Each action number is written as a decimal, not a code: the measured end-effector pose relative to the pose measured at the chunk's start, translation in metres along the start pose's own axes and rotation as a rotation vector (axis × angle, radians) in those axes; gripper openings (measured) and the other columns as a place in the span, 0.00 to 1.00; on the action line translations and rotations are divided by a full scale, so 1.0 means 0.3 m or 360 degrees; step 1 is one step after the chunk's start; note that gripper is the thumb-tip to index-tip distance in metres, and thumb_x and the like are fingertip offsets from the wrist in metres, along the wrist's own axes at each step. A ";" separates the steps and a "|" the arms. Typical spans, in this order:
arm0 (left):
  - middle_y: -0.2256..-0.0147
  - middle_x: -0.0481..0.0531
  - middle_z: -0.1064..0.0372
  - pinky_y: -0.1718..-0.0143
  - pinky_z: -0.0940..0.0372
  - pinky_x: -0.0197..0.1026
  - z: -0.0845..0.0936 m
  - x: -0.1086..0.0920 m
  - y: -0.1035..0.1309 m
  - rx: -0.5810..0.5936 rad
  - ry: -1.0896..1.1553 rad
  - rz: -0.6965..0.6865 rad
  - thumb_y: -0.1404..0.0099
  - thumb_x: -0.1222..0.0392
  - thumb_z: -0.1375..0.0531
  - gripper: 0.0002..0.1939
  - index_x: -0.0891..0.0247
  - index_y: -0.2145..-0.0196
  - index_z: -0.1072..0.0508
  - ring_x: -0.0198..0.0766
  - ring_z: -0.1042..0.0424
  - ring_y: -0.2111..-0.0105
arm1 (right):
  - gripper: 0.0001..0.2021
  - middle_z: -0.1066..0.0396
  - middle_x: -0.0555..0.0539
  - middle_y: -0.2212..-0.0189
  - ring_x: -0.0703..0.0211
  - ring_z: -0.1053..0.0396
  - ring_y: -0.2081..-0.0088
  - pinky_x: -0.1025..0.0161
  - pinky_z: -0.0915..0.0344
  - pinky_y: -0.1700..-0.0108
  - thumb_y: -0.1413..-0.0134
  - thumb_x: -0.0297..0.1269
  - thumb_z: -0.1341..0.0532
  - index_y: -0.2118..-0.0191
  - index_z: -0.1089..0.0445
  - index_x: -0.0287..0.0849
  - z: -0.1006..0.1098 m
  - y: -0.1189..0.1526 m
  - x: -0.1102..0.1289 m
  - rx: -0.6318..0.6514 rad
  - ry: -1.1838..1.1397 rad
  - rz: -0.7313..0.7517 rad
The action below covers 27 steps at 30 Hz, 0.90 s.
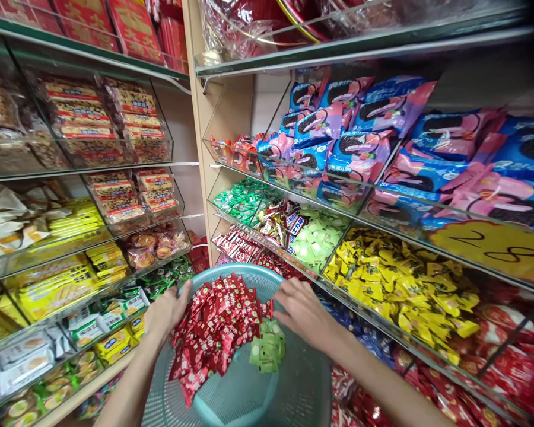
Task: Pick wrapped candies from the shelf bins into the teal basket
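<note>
A round teal plastic basket point(258, 409) fills the lower middle of the view. Inside lies a heap of small red wrapped candies point(218, 326), with a smaller bunch of light green packets point(269, 347) on its right. My left hand point(167, 311) is closed on the basket's left rim beside the red heap. On the right side, my right hand point(300, 308) is closed at the rim, its fingers curled inward. A bit of red wrapper shows by its fingertips, and the hand partly hides the rim.
Glass-fronted shelves surround the basket. Yellow wrapped candies point(400, 284), blue-pink cookie packs point(356, 142) and a handwritten yellow price tag point(493, 249) are on the right. Left shelves hold packaged biscuits point(84, 118) and yellow packs point(57, 290). A wooden post point(198, 118) stands between.
</note>
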State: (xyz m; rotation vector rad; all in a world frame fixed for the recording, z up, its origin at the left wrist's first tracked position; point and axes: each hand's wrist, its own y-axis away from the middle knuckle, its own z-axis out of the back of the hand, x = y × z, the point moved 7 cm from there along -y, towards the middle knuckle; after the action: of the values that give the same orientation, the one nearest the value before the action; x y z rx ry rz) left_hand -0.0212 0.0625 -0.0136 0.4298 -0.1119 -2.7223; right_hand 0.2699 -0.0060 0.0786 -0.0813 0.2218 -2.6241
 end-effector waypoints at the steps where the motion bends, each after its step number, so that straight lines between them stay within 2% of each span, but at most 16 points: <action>1: 0.63 0.69 0.28 0.61 0.40 0.53 0.000 -0.002 0.001 0.0003 -0.0001 -0.0005 0.47 0.31 0.68 0.43 0.66 0.60 0.29 0.58 0.30 0.60 | 0.07 0.36 0.46 0.64 0.55 0.43 0.59 0.60 0.48 0.59 0.46 0.38 0.44 0.64 0.33 0.42 0.055 -0.012 -0.013 -0.0077 0.0010 0.0003; 5: 0.64 0.70 0.28 0.61 0.40 0.53 0.001 -0.011 0.003 -0.0005 0.0001 -0.0054 0.47 0.31 0.68 0.43 0.67 0.61 0.29 0.58 0.30 0.60 | 0.09 0.35 0.45 0.66 0.55 0.43 0.61 0.61 0.49 0.61 0.43 0.36 0.49 0.64 0.33 0.42 0.237 -0.078 -0.099 -0.0296 0.0192 -0.0056; 8: 0.65 0.69 0.27 0.61 0.40 0.52 0.003 -0.014 0.004 -0.0017 0.0016 -0.0068 0.47 0.31 0.67 0.42 0.66 0.63 0.28 0.57 0.29 0.61 | 0.08 0.35 0.43 0.66 0.53 0.43 0.61 0.60 0.51 0.64 0.44 0.33 0.49 0.65 0.32 0.40 0.296 -0.136 -0.180 -0.0339 0.0477 -0.0228; 12: 0.66 0.69 0.27 0.62 0.39 0.52 0.008 -0.015 0.006 -0.0026 0.0025 -0.0077 0.46 0.32 0.67 0.41 0.66 0.65 0.28 0.56 0.29 0.62 | 0.09 0.34 0.41 0.65 0.51 0.43 0.60 0.58 0.52 0.65 0.46 0.28 0.49 0.65 0.32 0.39 0.278 -0.192 -0.235 -0.0268 0.0693 -0.0329; 19: 0.63 0.70 0.28 0.61 0.39 0.51 0.003 -0.002 0.005 0.0008 0.0036 -0.0050 0.47 0.31 0.69 0.43 0.66 0.62 0.29 0.57 0.29 0.61 | 0.11 0.32 0.40 0.65 0.49 0.42 0.60 0.57 0.51 0.64 0.46 0.27 0.50 0.66 0.30 0.37 0.234 -0.214 -0.248 -0.0237 0.0799 -0.0381; 23: 0.63 0.70 0.28 0.62 0.40 0.52 0.003 0.003 0.004 0.0000 0.0028 -0.0037 0.47 0.31 0.69 0.44 0.67 0.60 0.29 0.58 0.30 0.61 | 0.12 0.32 0.39 0.67 0.49 0.42 0.61 0.56 0.51 0.64 0.46 0.26 0.52 0.67 0.31 0.36 0.244 -0.212 -0.248 -0.0235 0.0878 -0.0440; 27: 0.63 0.70 0.28 0.61 0.40 0.52 0.006 -0.004 0.003 0.0009 0.0035 -0.0032 0.47 0.31 0.69 0.44 0.66 0.61 0.29 0.58 0.30 0.60 | 0.11 0.34 0.40 0.68 0.49 0.43 0.62 0.56 0.52 0.64 0.47 0.26 0.52 0.67 0.32 0.36 0.292 -0.195 -0.229 -0.0364 0.0957 -0.0475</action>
State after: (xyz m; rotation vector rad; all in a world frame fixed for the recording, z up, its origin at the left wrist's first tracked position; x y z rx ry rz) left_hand -0.0204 0.0621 -0.0114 0.4647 -0.1102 -2.7371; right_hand 0.3104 0.0654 0.1739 0.6510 0.7654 -2.8350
